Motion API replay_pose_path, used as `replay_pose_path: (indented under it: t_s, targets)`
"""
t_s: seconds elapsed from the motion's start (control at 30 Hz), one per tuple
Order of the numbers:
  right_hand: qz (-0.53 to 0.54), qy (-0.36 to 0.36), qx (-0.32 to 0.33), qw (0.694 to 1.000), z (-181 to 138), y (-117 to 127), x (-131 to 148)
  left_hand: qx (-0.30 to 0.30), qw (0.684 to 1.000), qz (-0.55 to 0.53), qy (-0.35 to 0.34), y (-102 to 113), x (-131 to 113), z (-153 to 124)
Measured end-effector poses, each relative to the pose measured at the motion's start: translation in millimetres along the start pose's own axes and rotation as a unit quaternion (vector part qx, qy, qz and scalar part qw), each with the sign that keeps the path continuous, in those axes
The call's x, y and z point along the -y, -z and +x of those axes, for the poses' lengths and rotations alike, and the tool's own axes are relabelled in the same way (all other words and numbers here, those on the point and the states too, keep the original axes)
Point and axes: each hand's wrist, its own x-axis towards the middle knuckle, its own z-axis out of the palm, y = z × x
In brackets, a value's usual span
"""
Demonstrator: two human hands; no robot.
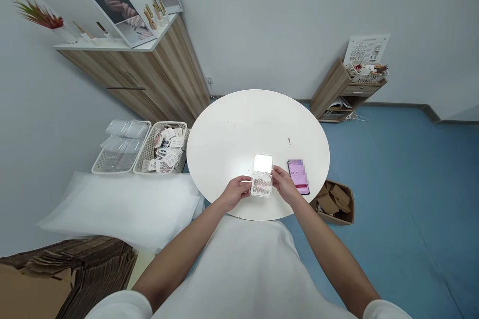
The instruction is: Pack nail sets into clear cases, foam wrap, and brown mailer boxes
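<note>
Clear case (261, 185) of press-on nails sits on the round white table (232, 129), near the edge closest to me. Its lid (262, 163) is swung open away from me, and I have the case pinched from both sides: my left hand (236, 191) closes its fingertips on the left rim, my right hand (285, 183) on the right rim. Rows of small nails lie in the tray (too small for me to count). Just right of my right hand lies a phone (298, 176), screen lit, apart from the case. Off the table's left stand a white basket (108, 170) of clear packs and a second basket (147, 152) of printed cards; under the right edge is a cardboard box (335, 203). The risk, I judge, is a tilt or too hard a squeeze: the thin shell could flex and nails spill over the near edge.
</note>
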Motion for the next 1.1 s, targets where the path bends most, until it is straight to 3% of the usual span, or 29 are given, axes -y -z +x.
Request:
replay_pose_path:
  t_s: [0.17, 0.37, 0.63, 0.77, 0.9, 1.1]
  targets:
    - [0.003, 0.015, 0.015, 1.0, -3.7, -2.4, 5.5, 0.002, 0.999, -0.039, 0.013, -1.9, -6.1, -3.3]
    - [0.023, -0.02, 0.054, 0.998, -12.5, -4.1, 5.9, -0.013, 0.997, -0.079, 0.02, -3.8, -4.5, -2.8]
    - [0.024, -0.027, 0.026, 0.999, -14.8, -1.8, -3.4, -0.049, 0.992, -0.117, 0.015, -10.8, 0.3, 0.1]
    - [0.004, -0.018, 0.025, 1.0, -15.2, 2.8, -2.0, -0.045, 0.996, -0.071, 0.008, -15.9, 1.8, -0.8]
    - [-0.034, -0.019, 0.02, 0.999, -15.7, 12.1, -3.9, -0.08, 0.997, 0.007, -0.012, -22.8, 9.0, 1.7]
    - [-0.068, -0.071, 0.032, 0.995, -19.3, 33.6, -10.5, -0.108, 0.993, 0.02, -0.041, -36.3, 19.7, 9.2]
